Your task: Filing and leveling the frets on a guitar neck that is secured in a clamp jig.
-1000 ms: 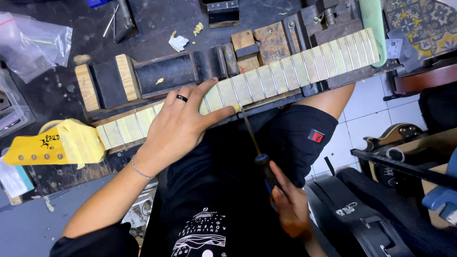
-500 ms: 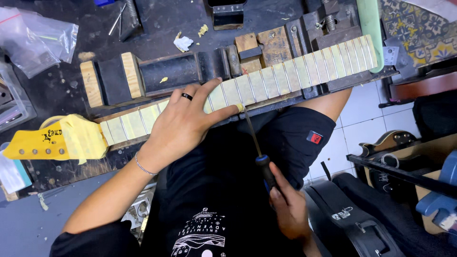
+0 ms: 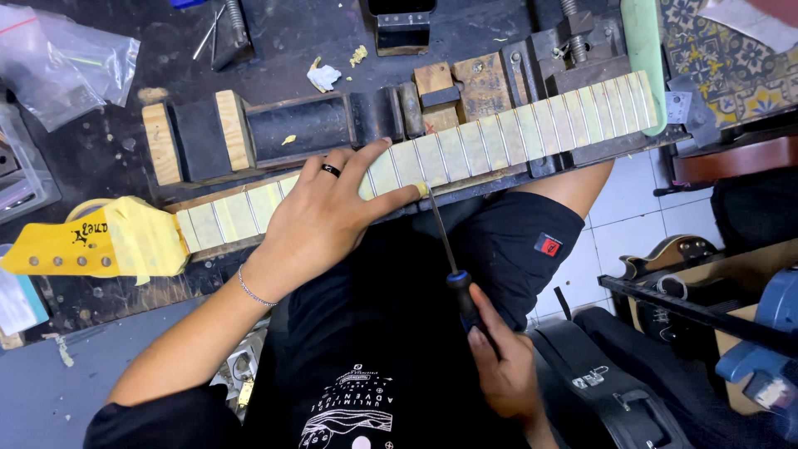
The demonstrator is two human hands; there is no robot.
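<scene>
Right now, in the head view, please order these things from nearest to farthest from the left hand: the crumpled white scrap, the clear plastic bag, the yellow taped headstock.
From the left hand, which rests on the guitar neck:
1. Crumpled white scrap, on the bench just beyond the fingers.
2. Yellow taped headstock, at the neck's left end.
3. Clear plastic bag, in the far left corner.

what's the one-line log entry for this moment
left hand: pressing guitar neck | right hand: holding file, tip at neck edge

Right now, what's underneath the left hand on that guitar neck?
The left hand lies flat on the guitar neck, covering several frets of the taped fretboard. Frets show on both sides; the stretch beneath the palm is hidden. The thumb reaches the screwdriver tip.
</scene>
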